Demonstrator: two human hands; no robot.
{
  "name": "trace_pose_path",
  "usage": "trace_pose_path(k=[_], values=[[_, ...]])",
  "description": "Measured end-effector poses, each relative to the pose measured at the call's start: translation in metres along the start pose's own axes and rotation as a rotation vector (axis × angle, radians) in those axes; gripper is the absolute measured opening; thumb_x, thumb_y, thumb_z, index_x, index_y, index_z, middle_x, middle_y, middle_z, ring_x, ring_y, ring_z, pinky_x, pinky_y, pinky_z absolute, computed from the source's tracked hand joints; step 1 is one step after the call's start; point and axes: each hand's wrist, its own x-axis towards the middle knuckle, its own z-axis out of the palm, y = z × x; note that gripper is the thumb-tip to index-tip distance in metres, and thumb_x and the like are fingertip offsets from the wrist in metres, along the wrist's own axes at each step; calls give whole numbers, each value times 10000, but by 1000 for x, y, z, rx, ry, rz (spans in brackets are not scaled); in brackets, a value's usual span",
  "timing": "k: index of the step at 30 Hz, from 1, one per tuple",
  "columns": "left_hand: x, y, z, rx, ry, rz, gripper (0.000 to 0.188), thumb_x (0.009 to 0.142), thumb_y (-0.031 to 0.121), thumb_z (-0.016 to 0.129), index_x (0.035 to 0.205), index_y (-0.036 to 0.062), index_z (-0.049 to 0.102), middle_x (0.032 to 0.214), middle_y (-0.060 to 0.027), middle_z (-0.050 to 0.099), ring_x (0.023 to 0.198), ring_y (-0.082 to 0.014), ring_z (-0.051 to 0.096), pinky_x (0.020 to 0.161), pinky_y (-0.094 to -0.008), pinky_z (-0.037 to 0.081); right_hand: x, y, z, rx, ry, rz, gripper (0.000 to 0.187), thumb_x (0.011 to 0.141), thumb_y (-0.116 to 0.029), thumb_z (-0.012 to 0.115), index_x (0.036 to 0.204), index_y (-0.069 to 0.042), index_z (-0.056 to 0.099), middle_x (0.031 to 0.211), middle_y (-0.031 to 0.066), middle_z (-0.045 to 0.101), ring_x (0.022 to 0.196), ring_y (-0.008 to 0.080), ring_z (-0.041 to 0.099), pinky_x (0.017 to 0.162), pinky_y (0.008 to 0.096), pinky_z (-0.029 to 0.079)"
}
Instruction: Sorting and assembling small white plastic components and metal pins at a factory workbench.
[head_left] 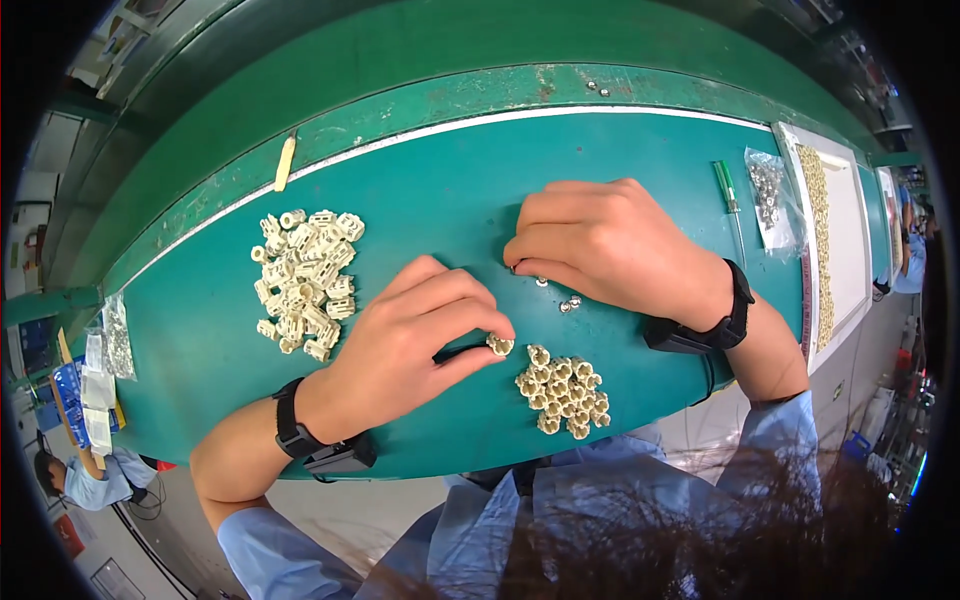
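My left hand (pixel 420 325) is closed in a pinch on a small cream plastic part (pixel 500 345), which it holds between thumb and index finger above the mat. My right hand (pixel 610 240) lies low over the mat, fingertips pressed together; whatever they hold, if anything, is hidden. Small shiny metal pieces (pixel 570 303) lie beside and under its fingers. Between my forearms, near the front edge, sits a tight cluster of cream plastic parts (pixel 565 390), hollow ends up. Left of my left hand is a loose heap of cream slotted plastic parts (pixel 305 280).
The green mat (pixel 430 200) covers the bench. A green-handled screwdriver (pixel 727 185), a clear bag of metal pieces (pixel 770 195) and a white tray (pixel 845 240) with cream parts stand right. A pale pointed stick (pixel 286 163) lies far left, another bag (pixel 117 335) at the left edge.
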Motion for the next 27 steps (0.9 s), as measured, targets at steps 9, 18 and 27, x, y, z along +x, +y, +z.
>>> trace_pose_path(k=[9,18,27], values=[[-7,-15,4,-13,5,-9,331,779,47,996,1073,127,866,1036,-22,765,955,-246,665,803,-376,574,3,6,13,78,19,17,161,887,-122,909,1039,-113,857,990,30,780,887,282,753,736,425,599],[-10,-22,8,-16,1,-36,327,778,59,1000,1068,128,866,1011,-18,758,929,-240,655,795,-374,571,4,6,19,200,-5,122,153,890,-26,894,1028,-81,856,937,57,754,801,254,726,684,380,584],[-24,-38,12,-27,45,-32,319,764,75,1003,1040,118,850,994,-22,753,895,-253,644,774,-380,561,2,-25,28,358,42,135,199,847,-8,937,1021,-55,850,915,65,750,777,232,721,655,351,564]])
